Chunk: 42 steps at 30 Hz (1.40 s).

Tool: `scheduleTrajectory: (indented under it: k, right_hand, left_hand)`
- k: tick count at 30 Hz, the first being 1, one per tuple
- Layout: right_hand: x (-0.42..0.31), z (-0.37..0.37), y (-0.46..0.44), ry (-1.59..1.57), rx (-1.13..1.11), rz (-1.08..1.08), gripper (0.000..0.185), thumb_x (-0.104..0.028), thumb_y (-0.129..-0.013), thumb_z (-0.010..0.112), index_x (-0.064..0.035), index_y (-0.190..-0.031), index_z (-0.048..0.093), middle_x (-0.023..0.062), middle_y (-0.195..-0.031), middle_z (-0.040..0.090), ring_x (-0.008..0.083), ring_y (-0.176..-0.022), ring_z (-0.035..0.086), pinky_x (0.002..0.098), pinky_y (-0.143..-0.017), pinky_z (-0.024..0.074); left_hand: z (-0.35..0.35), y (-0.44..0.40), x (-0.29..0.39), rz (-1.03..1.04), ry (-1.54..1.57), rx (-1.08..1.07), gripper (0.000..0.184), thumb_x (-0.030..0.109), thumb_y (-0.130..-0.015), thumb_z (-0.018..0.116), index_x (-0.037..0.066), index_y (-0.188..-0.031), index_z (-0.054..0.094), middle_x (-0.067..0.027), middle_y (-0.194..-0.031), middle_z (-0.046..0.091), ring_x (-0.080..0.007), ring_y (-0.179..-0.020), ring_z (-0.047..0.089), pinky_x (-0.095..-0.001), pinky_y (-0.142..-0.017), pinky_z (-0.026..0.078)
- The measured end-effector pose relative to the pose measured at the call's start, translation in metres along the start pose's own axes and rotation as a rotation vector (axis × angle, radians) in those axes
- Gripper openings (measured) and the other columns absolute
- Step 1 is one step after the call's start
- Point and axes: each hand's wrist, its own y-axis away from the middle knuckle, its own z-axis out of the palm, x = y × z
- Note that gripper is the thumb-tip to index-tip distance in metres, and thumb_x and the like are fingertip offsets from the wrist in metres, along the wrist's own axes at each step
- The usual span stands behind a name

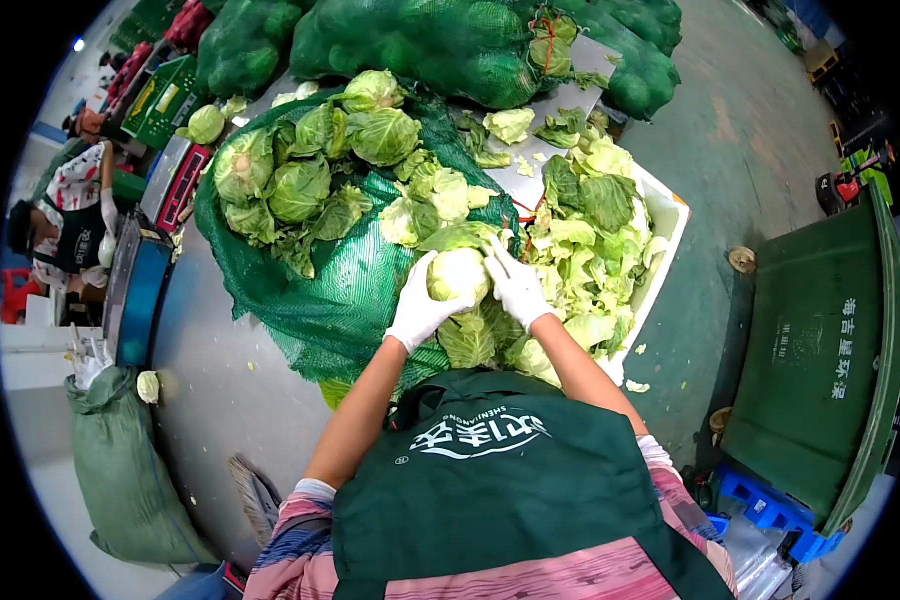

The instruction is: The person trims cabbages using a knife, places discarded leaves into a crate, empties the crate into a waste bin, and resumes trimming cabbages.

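Note:
A pale green cabbage is between my two white-gloved hands, in front of my chest. My left hand is wrapped round its left side. On the right side, my right hand has its fingers stretched toward the top, at a loose leaf. Left of my hands, several whole cabbages lie on an open green mesh bag. To the right, a white box is heaped with loose cabbage leaves.
Full mesh bags of cabbages lie at the back. A large green bin stands at right. At left are a co-worker, a red scale and a green sack.

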Motion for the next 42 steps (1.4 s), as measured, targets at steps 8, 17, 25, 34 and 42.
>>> scheduleTrajectory:
  k: [8,17,25,34,42]
  right_hand:
    - [0.076,-0.026,-0.027,0.227,0.323,0.004,0.049,-0.044,-0.095,0.045,-0.0197,-0.138,0.047,0.0205,-0.092,0.067,0.0389,-0.083,0.064,0.0439,-0.074,0.0494]
    - [-0.004,0.003,0.0,0.459,-0.084,-0.58,0.056,-0.044,-0.095,0.047,-0.0204,-0.145,0.034,0.0151,-0.088,0.068,0.0352,-0.072,0.065,0.042,-0.063,0.052]
    - [-0.022,-0.015,0.003,0.673,-0.232,-0.509,0.063,-0.047,-0.096,0.043,-0.017,-0.148,0.025,0.0183,-0.073,0.065,0.0367,-0.065,0.063,0.0449,-0.06,0.0506]
    - [0.032,-0.049,-0.032,0.269,0.019,-0.024,0.043,-0.051,-0.096,0.041,-0.0303,-0.13,0.055,0.0185,-0.1,0.068,0.0336,-0.09,0.065,0.0402,-0.08,0.0502]
    - [-0.041,-0.023,0.013,0.197,-0.059,-0.038,0.103,-0.059,-0.077,0.065,-0.0059,-0.151,0.015,0.0191,-0.09,0.066,0.0269,-0.08,0.064,0.0341,-0.076,0.0508]
  left_hand:
    - [-0.023,0.015,-0.03,0.068,0.062,-0.1,0.104,0.027,-0.06,0.088,0.007,-0.146,0.032,-0.0196,-0.14,0.042,-0.0299,-0.13,0.041,-0.0372,-0.11,0.032]
    - [0.006,0.005,-0.012,0.009,0.131,0.005,0.11,0.038,-0.061,0.084,-0.005,-0.144,0.024,-0.025,-0.142,0.034,-0.0355,-0.131,0.034,-0.0398,-0.11,0.03]
    - [0.014,-0.002,-0.004,-0.055,-0.002,0.082,0.114,0.049,-0.057,0.085,-0.007,-0.14,0.03,-0.0252,-0.136,0.04,-0.0363,-0.125,0.041,-0.0419,-0.106,0.034]
    - [0.008,0.018,-0.014,0.097,-0.078,0.049,0.109,0.034,-0.058,0.088,-0.005,-0.141,0.028,-0.0213,-0.137,0.039,-0.0344,-0.128,0.037,-0.0395,-0.11,0.03]
    - [-0.003,0.003,-0.032,-0.047,0.117,0.036,0.105,0.039,-0.06,0.087,-0.007,-0.139,0.032,-0.02,-0.135,0.041,-0.0295,-0.124,0.044,-0.0365,-0.106,0.036]
